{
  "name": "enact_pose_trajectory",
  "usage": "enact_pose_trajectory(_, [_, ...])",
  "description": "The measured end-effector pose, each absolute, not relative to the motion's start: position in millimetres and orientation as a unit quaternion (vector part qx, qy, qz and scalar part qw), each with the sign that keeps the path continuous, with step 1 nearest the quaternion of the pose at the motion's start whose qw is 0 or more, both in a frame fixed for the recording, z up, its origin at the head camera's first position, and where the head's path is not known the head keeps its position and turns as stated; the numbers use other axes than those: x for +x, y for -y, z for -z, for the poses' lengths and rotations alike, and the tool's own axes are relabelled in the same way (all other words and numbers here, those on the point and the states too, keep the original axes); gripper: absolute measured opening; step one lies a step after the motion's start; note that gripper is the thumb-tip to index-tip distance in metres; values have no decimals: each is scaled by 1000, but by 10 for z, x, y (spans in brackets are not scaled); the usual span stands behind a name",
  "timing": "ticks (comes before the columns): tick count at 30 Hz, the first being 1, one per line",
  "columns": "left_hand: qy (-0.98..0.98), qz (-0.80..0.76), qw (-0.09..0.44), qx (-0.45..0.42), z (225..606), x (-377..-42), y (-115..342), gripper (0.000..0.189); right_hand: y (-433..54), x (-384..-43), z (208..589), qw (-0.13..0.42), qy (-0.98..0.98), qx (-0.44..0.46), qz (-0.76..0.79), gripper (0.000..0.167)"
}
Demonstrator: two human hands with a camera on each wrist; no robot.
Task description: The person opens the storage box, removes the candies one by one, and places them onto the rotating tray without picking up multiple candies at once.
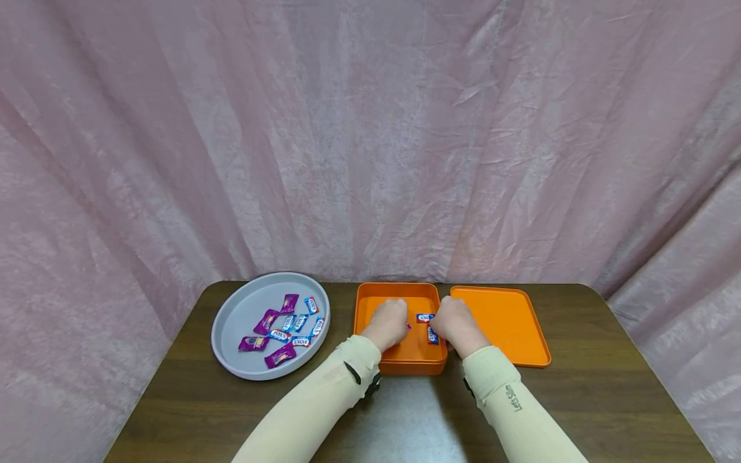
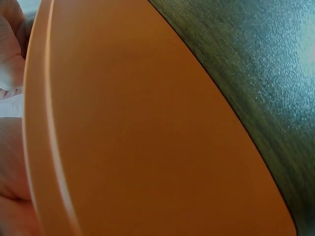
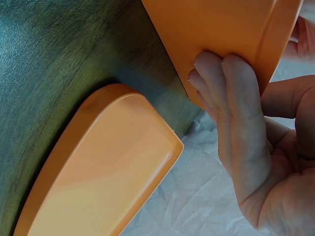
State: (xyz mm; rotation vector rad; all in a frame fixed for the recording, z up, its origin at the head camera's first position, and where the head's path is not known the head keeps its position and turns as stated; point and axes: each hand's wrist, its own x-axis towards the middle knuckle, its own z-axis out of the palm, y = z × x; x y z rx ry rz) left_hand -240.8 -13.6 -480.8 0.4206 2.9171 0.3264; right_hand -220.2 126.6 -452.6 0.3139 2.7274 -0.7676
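An orange box [image 1: 414, 368] stands in the middle of the table. My left hand [image 1: 386, 325] reaches into it with curled fingers and pinches a purple-wrapped candy [image 1: 408, 326], only a bit of which shows. At the box's right wall is my right hand [image 3: 280, 162]; some fingers [image 3: 243, 98] press the outside while thumb and index reach behind the rim, gripping the wall between. Beside that hand, inside the box, lie blue-and-white wrapped candies [image 1: 424, 317]. In the left wrist view the box wall hides most of the left hand.
On the left a round grey tray [image 1: 231, 315] holds several purple and blue-and-white wrapped candies. An orange lid [image 1: 503, 321] lies inside-up at the right, close to the box. A pink curtain [image 1: 370, 141] hangs behind the brown wooden table [image 1: 602, 386].
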Motion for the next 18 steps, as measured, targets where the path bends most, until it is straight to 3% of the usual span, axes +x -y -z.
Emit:
enact_pose_trajectory(9, [-980,-107,91,143,4795,-2354,171,18,-1261,-2215,4537,154,-946,115,262,31])
enact_pose_trajectory(18, [-981,-120,31,148,4740,-2310,273,15,-1265,-2228,4532,154,-946,113,262,37])
